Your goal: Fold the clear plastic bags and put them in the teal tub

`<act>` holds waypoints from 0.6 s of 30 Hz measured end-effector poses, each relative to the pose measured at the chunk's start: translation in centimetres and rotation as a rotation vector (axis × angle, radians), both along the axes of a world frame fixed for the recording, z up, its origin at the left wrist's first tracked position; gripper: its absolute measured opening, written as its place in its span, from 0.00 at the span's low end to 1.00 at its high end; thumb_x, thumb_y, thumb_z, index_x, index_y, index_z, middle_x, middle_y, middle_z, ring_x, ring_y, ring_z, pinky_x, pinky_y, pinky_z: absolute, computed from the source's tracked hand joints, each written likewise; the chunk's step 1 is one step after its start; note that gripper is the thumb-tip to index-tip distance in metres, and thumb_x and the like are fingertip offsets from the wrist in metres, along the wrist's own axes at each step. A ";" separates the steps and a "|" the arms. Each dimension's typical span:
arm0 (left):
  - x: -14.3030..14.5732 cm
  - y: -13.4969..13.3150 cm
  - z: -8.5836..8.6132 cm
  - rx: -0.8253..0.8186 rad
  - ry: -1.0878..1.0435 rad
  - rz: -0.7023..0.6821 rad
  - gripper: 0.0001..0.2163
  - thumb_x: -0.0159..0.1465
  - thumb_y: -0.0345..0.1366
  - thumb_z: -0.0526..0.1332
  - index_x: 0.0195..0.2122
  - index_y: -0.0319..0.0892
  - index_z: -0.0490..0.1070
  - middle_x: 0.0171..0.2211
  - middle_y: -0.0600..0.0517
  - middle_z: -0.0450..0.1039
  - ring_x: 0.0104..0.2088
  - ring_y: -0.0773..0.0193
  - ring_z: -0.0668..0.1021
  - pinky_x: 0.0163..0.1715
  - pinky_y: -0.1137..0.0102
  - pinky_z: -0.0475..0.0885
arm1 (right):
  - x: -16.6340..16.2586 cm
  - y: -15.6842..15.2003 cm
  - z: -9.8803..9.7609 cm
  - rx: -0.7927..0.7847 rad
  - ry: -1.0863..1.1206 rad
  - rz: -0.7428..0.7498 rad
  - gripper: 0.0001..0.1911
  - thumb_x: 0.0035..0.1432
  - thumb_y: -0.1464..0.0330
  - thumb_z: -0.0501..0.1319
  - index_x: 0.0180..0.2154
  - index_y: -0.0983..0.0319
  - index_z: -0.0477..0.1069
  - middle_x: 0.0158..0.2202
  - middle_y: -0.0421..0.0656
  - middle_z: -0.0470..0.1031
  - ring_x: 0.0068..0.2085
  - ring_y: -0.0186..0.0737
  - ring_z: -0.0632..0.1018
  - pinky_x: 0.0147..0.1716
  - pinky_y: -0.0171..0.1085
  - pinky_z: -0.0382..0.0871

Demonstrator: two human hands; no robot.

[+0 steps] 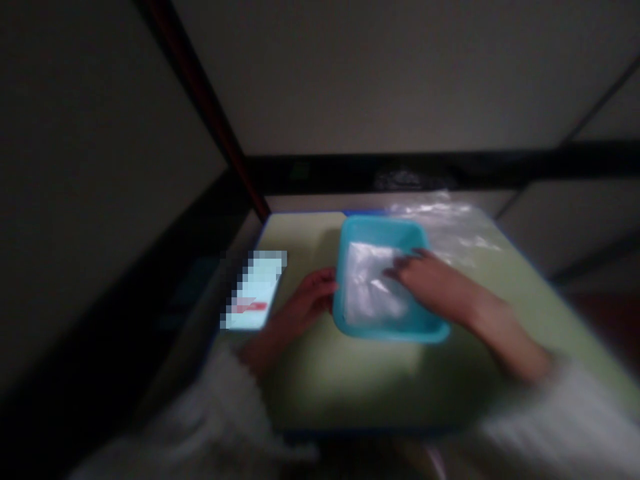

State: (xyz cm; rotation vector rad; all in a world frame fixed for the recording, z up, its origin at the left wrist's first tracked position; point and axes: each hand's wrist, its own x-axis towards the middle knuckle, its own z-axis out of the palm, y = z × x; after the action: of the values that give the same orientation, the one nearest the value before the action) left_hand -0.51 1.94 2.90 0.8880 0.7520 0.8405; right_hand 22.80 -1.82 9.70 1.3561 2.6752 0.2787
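Observation:
A turquoise square plastic basin point(430, 328) sits on a pale green table top point(320, 373). Inside it lies a clear plastic bag or sheet point(367, 293). My right hand point(425, 277) reaches into the basin from the right, fingers bent onto the plastic. My left hand point(307, 300) rests against the basin's left wall, fingers curled at the rim. The whole picture is blurred by motion.
A lit phone point(255, 290) lies at the table's left edge. More crumpled clear plastic point(450, 230) lies behind the basin at the far right. Dark walls and a reddish-brown beam point(200, 100) stand behind the table.

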 end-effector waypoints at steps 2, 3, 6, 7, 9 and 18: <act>0.0 0.0 0.0 -0.007 -0.004 0.013 0.12 0.44 0.35 0.70 0.29 0.39 0.75 0.22 0.54 0.73 0.21 0.69 0.73 0.22 0.75 0.68 | 0.1 0.1 0.1 0.036 -0.001 -0.005 0.12 0.61 0.78 0.55 0.43 0.63 0.74 0.40 0.49 0.78 0.43 0.46 0.78 0.49 0.47 0.65; -0.1 0.0 0.0 -0.007 -0.009 0.014 0.12 0.44 0.35 0.70 0.29 0.39 0.75 0.23 0.54 0.73 0.22 0.69 0.74 0.23 0.75 0.68 | 0.2 0.1 0.1 0.047 0.004 -0.006 0.12 0.61 0.78 0.55 0.43 0.63 0.74 0.40 0.49 0.78 0.43 0.46 0.78 0.50 0.47 0.65; -0.1 0.0 0.1 0.009 -0.016 0.004 0.10 0.45 0.35 0.69 0.29 0.39 0.75 0.23 0.53 0.74 0.22 0.68 0.74 0.23 0.75 0.68 | 0.4 0.2 0.0 0.074 0.029 -0.018 0.12 0.60 0.77 0.55 0.42 0.63 0.74 0.41 0.48 0.78 0.44 0.46 0.78 0.52 0.48 0.63; -0.1 0.0 0.1 0.015 -0.015 0.005 0.09 0.46 0.35 0.69 0.29 0.39 0.75 0.23 0.53 0.74 0.22 0.69 0.74 0.23 0.75 0.67 | 0.4 0.1 0.1 0.079 0.039 -0.025 0.12 0.60 0.77 0.55 0.42 0.62 0.75 0.41 0.48 0.78 0.44 0.45 0.78 0.52 0.48 0.63; 0.0 0.0 0.1 0.015 -0.011 0.008 0.09 0.47 0.35 0.69 0.29 0.39 0.75 0.23 0.54 0.74 0.22 0.69 0.74 0.23 0.75 0.67 | 0.4 0.0 0.2 0.079 0.052 -0.037 0.12 0.60 0.78 0.55 0.42 0.63 0.75 0.41 0.48 0.78 0.44 0.45 0.78 0.53 0.49 0.62; -0.1 0.1 0.1 -0.021 0.000 0.026 0.13 0.43 0.35 0.71 0.30 0.38 0.75 0.22 0.55 0.73 0.21 0.70 0.73 0.22 0.76 0.67 | -0.8 -0.6 1.2 -0.003 0.077 -0.001 0.13 0.59 0.80 0.55 0.38 0.64 0.76 0.40 0.47 0.79 0.45 0.44 0.77 0.58 0.52 0.56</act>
State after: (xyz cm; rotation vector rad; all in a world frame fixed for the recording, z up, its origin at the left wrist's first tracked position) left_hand -0.58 2.00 2.99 0.8616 0.7729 0.8544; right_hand 22.05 -2.41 10.89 1.3948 2.7351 0.2266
